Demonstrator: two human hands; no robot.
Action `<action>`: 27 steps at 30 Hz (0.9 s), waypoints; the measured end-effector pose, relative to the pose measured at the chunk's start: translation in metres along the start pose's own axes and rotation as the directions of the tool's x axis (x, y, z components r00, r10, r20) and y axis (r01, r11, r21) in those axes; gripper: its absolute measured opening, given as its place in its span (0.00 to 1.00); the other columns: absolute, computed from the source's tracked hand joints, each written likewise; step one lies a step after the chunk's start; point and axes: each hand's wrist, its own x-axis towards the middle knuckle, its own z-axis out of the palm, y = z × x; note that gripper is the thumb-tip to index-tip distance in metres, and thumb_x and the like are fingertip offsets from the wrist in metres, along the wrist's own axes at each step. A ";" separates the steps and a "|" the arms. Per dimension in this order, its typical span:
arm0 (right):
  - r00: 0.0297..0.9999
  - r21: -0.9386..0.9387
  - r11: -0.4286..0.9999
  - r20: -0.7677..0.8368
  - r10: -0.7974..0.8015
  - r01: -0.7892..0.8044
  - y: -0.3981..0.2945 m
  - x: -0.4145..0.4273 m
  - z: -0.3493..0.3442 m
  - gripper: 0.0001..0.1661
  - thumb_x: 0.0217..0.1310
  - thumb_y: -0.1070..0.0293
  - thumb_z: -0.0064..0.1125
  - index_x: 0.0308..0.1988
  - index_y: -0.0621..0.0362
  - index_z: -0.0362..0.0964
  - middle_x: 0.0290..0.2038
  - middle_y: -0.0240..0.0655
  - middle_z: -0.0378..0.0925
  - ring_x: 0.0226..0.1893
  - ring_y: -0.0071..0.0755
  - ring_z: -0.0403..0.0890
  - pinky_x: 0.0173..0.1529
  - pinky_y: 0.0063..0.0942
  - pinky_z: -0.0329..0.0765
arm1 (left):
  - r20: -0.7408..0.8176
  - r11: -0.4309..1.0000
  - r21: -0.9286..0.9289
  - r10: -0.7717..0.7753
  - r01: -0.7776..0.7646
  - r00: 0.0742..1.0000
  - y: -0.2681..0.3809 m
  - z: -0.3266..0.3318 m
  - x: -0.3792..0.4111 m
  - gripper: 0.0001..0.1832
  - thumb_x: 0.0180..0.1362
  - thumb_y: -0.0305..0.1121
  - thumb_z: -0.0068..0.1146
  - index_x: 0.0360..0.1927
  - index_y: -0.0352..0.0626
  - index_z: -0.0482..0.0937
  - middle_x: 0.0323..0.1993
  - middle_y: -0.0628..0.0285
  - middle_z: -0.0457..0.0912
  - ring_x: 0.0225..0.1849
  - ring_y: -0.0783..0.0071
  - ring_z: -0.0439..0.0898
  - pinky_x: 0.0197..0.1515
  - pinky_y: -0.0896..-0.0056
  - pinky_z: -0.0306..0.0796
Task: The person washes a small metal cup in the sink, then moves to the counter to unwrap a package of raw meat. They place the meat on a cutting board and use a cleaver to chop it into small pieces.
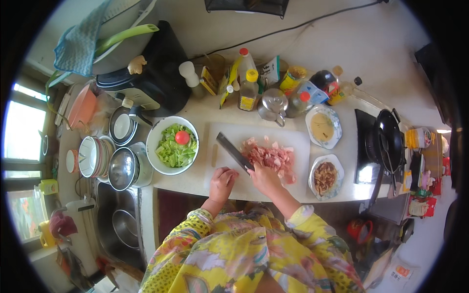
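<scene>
My right hand [264, 179] grips the handle of a dark-bladed kitchen knife [234, 150]. Its blade slants up and left across a white cutting board [223, 135]. Right of the blade lies a pile of sliced raw meat [271, 157], pink with pale fatty bits. Left of the knife, near the board's front edge, my left hand [221, 185] is curled with its fingers on a small pinkish piece of meat [232, 176], mostly hidden by them.
An enamel basin [149, 146] of chopped greens [172, 154] and a tomato [182, 137] stands left. Right are bowls of beige liquid [322, 126] and brown pieces [325, 177], then a wok [389, 139]. Bottles [249, 91] and a metal pot [273, 104] line the back; a sink [110, 205] lies left.
</scene>
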 end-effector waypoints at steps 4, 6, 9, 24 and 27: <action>0.993 -0.070 0.991 0.038 -0.114 0.117 -0.002 -0.023 0.007 0.16 0.69 0.59 0.51 0.37 0.62 0.69 0.24 0.48 0.80 0.27 0.54 0.83 0.32 0.48 0.78 | 0.027 0.995 0.093 0.022 -0.025 0.999 -0.008 0.006 -0.011 0.06 0.48 0.22 0.65 0.32 0.40 0.83 0.35 0.57 0.82 0.35 0.56 0.82 0.39 0.60 0.77; 0.992 -0.071 0.990 0.034 -0.123 0.125 -0.005 -0.022 0.022 0.16 0.69 0.59 0.51 0.36 0.62 0.69 0.24 0.48 0.80 0.27 0.52 0.83 0.31 0.47 0.79 | 0.037 0.999 0.034 -0.020 0.018 0.999 -0.012 0.010 -0.010 0.06 0.48 0.21 0.64 0.32 0.39 0.83 0.35 0.56 0.82 0.34 0.56 0.82 0.37 0.62 0.77; 0.996 0.003 0.996 0.006 -0.088 0.088 -0.014 -0.011 0.041 0.17 0.68 0.57 0.51 0.36 0.62 0.69 0.25 0.48 0.80 0.27 0.53 0.84 0.31 0.46 0.79 | 0.052 0.998 0.047 -0.037 0.035 0.998 -0.015 0.011 -0.013 0.06 0.48 0.21 0.64 0.32 0.38 0.83 0.35 0.55 0.82 0.32 0.56 0.82 0.35 0.64 0.77; 0.938 0.464 0.877 -0.233 0.259 -0.127 0.054 -0.040 -0.077 0.17 0.68 0.58 0.54 0.40 0.64 0.69 0.25 0.52 0.78 0.26 0.60 0.81 0.31 0.50 0.75 | 0.149 0.997 0.077 -0.043 0.032 0.988 0.026 0.044 0.047 0.06 0.53 0.26 0.63 0.35 0.40 0.84 0.36 0.54 0.84 0.32 0.57 0.83 0.33 0.64 0.76; 0.902 0.561 0.808 -0.234 0.363 -0.180 0.065 -0.053 -0.097 0.17 0.67 0.60 0.54 0.44 0.64 0.71 0.26 0.52 0.79 0.27 0.59 0.82 0.32 0.45 0.76 | 0.181 0.991 0.105 0.061 -0.081 0.982 0.048 0.055 0.078 0.07 0.52 0.27 0.63 0.36 0.43 0.84 0.37 0.56 0.83 0.37 0.58 0.82 0.38 0.62 0.76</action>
